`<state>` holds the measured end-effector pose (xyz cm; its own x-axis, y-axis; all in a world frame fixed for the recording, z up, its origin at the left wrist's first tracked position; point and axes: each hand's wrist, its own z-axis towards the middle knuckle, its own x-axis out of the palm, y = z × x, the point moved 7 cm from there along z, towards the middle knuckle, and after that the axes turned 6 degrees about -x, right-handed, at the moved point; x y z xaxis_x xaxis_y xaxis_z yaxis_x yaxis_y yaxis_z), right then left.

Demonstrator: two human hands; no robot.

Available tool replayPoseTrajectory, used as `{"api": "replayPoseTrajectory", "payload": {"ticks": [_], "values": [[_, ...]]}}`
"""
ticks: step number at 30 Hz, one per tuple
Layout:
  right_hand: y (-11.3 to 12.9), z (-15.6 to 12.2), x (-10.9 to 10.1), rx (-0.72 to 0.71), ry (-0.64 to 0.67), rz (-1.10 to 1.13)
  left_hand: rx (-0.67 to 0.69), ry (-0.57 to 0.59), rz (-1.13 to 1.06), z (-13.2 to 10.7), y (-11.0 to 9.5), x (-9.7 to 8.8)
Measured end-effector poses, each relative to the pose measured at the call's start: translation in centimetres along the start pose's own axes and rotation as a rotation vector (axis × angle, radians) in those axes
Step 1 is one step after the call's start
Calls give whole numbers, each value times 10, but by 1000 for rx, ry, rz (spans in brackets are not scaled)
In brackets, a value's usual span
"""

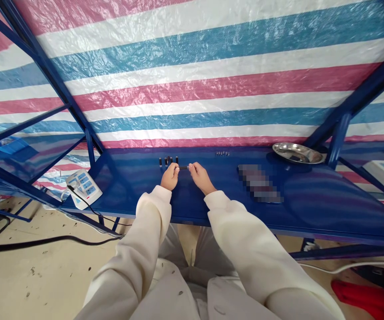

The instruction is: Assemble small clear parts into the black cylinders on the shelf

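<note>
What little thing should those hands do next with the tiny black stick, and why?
Maybe hold the left hand steady and gently twist with the right hand. They seem to pinch the small black stick near opposite ends, so a small turn looks easy from there.

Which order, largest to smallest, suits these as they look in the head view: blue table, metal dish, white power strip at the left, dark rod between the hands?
1. Blue table
2. Metal dish and white power strip: too alike to rank; the dish looks wider, the strip taller
3. Dark rod
</note>
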<state>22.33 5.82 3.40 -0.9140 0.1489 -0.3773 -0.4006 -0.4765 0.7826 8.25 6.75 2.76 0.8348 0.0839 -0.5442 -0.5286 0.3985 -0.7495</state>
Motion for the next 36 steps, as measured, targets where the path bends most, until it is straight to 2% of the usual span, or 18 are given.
{"api": "replayPoseTrajectory", "payload": {"ticks": [6,10,17,30,36], "values": [[0,0,0,-12,-5,5,-59,-42,-32,1,0,-2],[-1,0,1,-12,-1,4,-152,-14,-92,1,1,-1],[-6,0,5,-15,30,33,-191,-22,-139,1,3,-3],[-16,1,13,-26,96,227,-194,-66,-111,1,7,-8],[-15,0,8,61,76,188,-127,-65,-161,4,10,-6]]}}
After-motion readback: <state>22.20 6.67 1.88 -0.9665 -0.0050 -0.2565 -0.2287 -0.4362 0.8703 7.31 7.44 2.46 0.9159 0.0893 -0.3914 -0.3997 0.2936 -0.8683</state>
